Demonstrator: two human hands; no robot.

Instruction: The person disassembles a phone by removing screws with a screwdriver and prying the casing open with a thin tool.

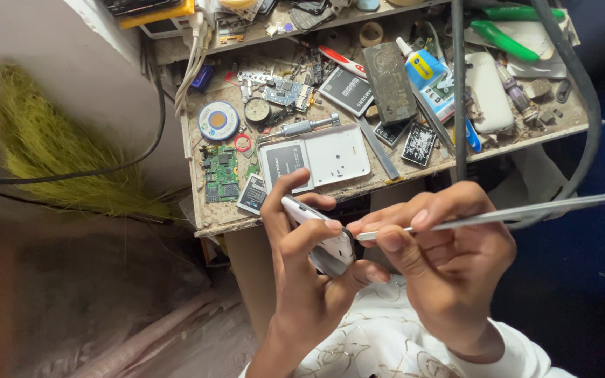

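My left hand [302,266] grips a white mobile phone [320,238], held edge-on in front of my chest. My right hand [442,262] pinches a long silver pair of tweezers [526,210], whose tip touches the phone's right end, by my left thumb. The tool's long shaft runs out to the right edge of the view. Both hands hover below the front edge of a cluttered workbench [225,222].
On the bench lie a white phone back shell with a battery [316,157], a green circuit board [220,173], a solder spool [218,120], a screwdriver [306,127], loose batteries, a glue bottle [421,66] and green-handled pliers [502,38]. Black cables hang at right. A broom [50,147] leans at left.
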